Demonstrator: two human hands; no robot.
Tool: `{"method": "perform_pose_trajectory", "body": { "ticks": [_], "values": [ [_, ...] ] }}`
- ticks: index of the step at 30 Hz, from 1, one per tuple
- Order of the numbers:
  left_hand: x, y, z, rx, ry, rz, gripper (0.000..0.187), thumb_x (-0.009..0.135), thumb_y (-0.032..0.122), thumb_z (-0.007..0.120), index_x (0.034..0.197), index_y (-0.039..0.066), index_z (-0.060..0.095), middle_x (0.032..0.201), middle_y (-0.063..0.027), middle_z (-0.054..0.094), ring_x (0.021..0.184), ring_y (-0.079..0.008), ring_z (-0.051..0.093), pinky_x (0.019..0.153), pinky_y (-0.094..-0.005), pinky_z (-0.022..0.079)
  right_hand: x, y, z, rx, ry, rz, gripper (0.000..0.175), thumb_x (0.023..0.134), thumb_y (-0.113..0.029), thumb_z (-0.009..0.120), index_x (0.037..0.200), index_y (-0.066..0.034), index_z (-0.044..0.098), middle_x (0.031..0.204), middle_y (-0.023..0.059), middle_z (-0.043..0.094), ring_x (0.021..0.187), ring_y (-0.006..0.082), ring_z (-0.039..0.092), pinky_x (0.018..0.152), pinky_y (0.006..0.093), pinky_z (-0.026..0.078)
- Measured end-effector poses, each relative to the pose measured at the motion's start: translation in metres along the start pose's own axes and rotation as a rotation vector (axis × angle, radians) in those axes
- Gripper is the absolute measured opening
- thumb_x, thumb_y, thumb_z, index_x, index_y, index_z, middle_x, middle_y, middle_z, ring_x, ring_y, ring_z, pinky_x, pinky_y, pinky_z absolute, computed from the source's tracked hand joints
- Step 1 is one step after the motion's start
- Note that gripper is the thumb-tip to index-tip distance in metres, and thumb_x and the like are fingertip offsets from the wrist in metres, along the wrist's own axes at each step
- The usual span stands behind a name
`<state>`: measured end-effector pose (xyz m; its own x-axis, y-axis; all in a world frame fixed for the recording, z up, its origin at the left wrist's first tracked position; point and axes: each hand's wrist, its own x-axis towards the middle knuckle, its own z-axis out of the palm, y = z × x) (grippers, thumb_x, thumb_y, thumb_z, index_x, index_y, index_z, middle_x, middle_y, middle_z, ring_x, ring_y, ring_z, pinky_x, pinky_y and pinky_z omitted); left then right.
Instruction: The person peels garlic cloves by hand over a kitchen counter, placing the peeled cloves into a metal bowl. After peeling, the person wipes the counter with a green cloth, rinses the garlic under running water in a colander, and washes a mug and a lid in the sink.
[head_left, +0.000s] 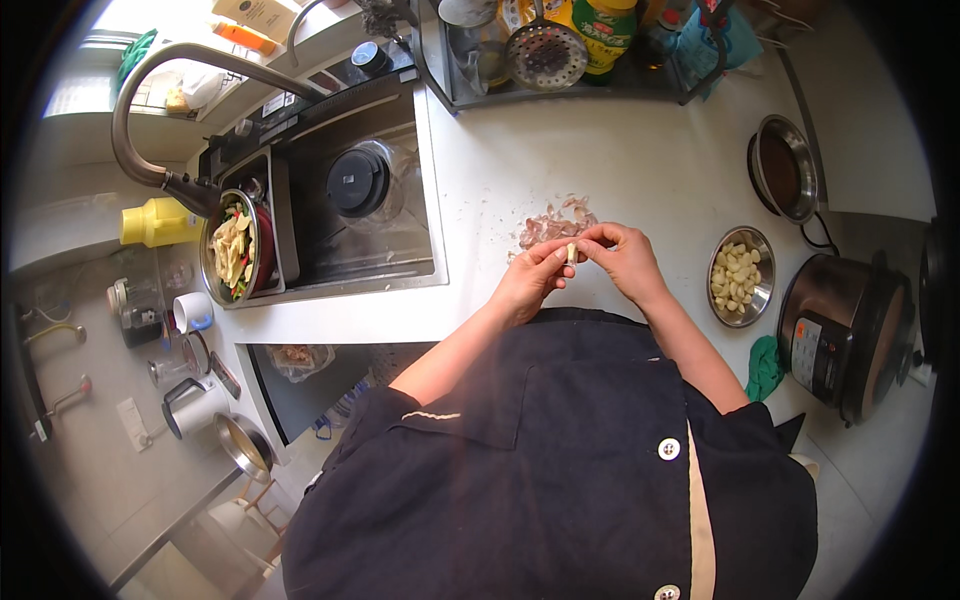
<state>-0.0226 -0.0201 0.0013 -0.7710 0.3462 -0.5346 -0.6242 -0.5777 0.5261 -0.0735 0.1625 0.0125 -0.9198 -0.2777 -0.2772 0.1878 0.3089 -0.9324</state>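
Between the fingertips of both hands is a garlic clove (572, 252), pale yellow, with a bit of thin skin at its lower end. My left hand (534, 274) pinches it from the left, while the fingers of my right hand (619, 253) meet it from the right. Just beyond my fingers, a loose heap of pinkish garlic skins (551, 227) lies on the white countertop (600, 157). Off to my right stands a steel bowl (769, 296) holding many peeled garlic cloves (735, 276).
Left is a sink (307, 195) with a black-lidded clear jar (360, 182) inside. A bowl of cut vegetables (234, 251) sits at its left end under the faucet (202, 52). A rack (495, 101) stands behind. At right are a rice cooker (840, 337), green cloth (765, 367) and steel basin (786, 169).
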Motion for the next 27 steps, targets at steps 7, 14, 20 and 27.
{"method": "perform_pose_trajectory", "body": {
  "ticks": [7, 14, 20, 27],
  "values": [
    [0.006, -0.011, -0.012, -0.082, -0.026, -0.019, 0.032, 0.101, 0.019, 0.054, 0.128, 0.002, 0.058, 0.107, -0.0021, 0.066, 0.085, -0.0069, 0.060, 0.075, -0.0195, 0.051, -0.004, -0.014, 0.003, -0.256, 0.060, -0.161, 0.008, 0.085, -0.011, 0.066, 0.089, -0.0033, 0.067, 0.083, 0.0082, 0.065, 0.072, 0.0201, 0.063, 0.067, 0.0320, 0.050],
    [-0.007, 0.013, 0.024, 0.586, 0.171, 0.286, 0.035, 0.092, 0.015, 0.068, 0.122, 0.000, 0.059, 0.105, -0.0064, 0.066, 0.090, -0.0136, 0.065, 0.079, -0.0270, 0.054, -0.007, -0.021, 0.003, -0.438, 0.051, -0.234, 0.008, 0.084, -0.009, 0.065, 0.086, -0.0029, 0.060, 0.084, 0.0090, 0.061, 0.072, 0.0243, 0.062, 0.067, 0.0354, 0.050],
    [-0.002, 0.002, 0.019, 0.706, 0.170, 0.416, 0.025, 0.087, 0.006, 0.071, 0.108, -0.001, 0.060, 0.104, -0.0068, 0.065, 0.089, -0.0131, 0.064, 0.077, -0.0276, 0.054, -0.008, -0.027, -0.001, -0.406, 0.034, -0.265, 0.008, 0.084, -0.008, 0.065, 0.086, -0.0024, 0.059, 0.083, 0.0089, 0.060, 0.073, 0.0240, 0.062, 0.067, 0.0350, 0.050],
    [-0.002, -0.001, 0.014, 0.503, 0.181, 0.358, 0.025, 0.089, 0.006, 0.070, 0.109, 0.000, 0.056, 0.102, -0.0038, 0.062, 0.094, -0.0120, 0.061, 0.082, -0.0268, 0.051, -0.004, -0.016, -0.008, -0.411, 0.073, -0.222, 0.013, 0.088, -0.012, 0.065, 0.093, -0.0011, 0.061, 0.087, 0.0083, 0.064, 0.075, 0.0197, 0.063, 0.067, 0.0321, 0.049]
  ]
}}
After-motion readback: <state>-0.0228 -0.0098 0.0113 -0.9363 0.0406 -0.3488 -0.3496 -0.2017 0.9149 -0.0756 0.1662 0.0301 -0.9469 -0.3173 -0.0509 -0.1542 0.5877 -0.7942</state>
